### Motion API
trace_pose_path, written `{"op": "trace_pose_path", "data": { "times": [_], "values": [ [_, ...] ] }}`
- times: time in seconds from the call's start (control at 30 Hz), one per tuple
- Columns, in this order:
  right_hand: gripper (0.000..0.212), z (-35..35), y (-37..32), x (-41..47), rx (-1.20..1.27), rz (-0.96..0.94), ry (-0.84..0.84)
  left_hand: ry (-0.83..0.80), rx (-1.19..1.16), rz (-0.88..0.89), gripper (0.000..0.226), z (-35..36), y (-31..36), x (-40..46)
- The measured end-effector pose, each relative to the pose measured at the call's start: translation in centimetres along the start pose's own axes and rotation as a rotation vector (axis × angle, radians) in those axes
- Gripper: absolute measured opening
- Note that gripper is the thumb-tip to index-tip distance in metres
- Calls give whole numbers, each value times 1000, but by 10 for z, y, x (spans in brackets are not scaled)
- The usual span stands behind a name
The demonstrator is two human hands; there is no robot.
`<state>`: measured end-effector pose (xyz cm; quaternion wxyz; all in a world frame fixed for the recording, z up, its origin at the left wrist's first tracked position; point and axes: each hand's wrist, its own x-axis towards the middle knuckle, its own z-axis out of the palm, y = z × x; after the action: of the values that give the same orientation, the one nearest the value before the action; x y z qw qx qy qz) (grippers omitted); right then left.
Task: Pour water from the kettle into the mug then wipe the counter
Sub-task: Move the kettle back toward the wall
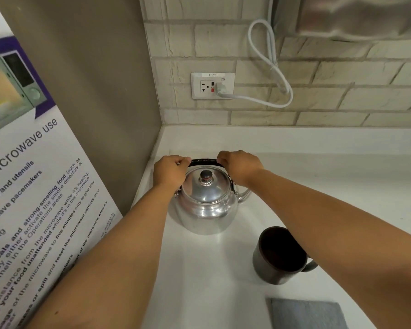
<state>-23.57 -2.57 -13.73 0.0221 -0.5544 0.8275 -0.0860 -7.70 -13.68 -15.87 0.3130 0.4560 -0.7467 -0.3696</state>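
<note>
A shiny metal kettle (205, 205) with a dark lid knob stands on the white counter (318, 167) near the left wall, its spout pointing right. My left hand (170, 172) and my right hand (241, 166) each grip an end of its black handle, which is raised over the lid. A dark mug (279, 256) stands upright and looks empty, to the right and nearer to me, partly under my right forearm. A folded grey cloth (306, 313) lies flat at the bottom edge, in front of the mug.
A brown wall with a microwave-use poster (33, 186) closes the left side. The brick back wall holds a socket (212, 85) with a white plug and looped cord (271, 67). A metal appliance (356, 17) hangs at top right.
</note>
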Motion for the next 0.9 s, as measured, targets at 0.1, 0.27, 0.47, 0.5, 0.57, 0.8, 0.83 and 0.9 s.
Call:
{"op": "trace_pose_path", "data": {
  "times": [0.1, 0.27, 0.47, 0.5, 0.57, 0.8, 0.83, 0.9],
  "values": [
    [23, -3, -2, -1, 61, 35, -30, -28, 36, -18, 26, -2, 1, 1],
    [31, -22, -10, -8, 61, 42, -112, -106, 280, -16, 39, -11, 19, 4],
    [29, -79, -13, -68, 248, 123, 182, 202, 210, 149, 40, -32, 61, -35],
    [26, -86, -14, -89, 300, 101, 263, 254, 171, 246, 35, -32, 65, -53],
    [20, -96, -18, -139, 395, 47, 404, 314, 52, 409, 26, -31, 71, -94],
    [14, -12, -20, -339, 491, 247, 366, -7, 110, 500, 22, -4, 7, -232],
    [20, 7, -19, -360, 437, 288, 272, -82, 187, 456, 30, 0, -7, -245],
    [47, 43, -18, -393, 349, 318, 37, -207, 352, 402, 44, 5, -31, -263]
  ]
}}
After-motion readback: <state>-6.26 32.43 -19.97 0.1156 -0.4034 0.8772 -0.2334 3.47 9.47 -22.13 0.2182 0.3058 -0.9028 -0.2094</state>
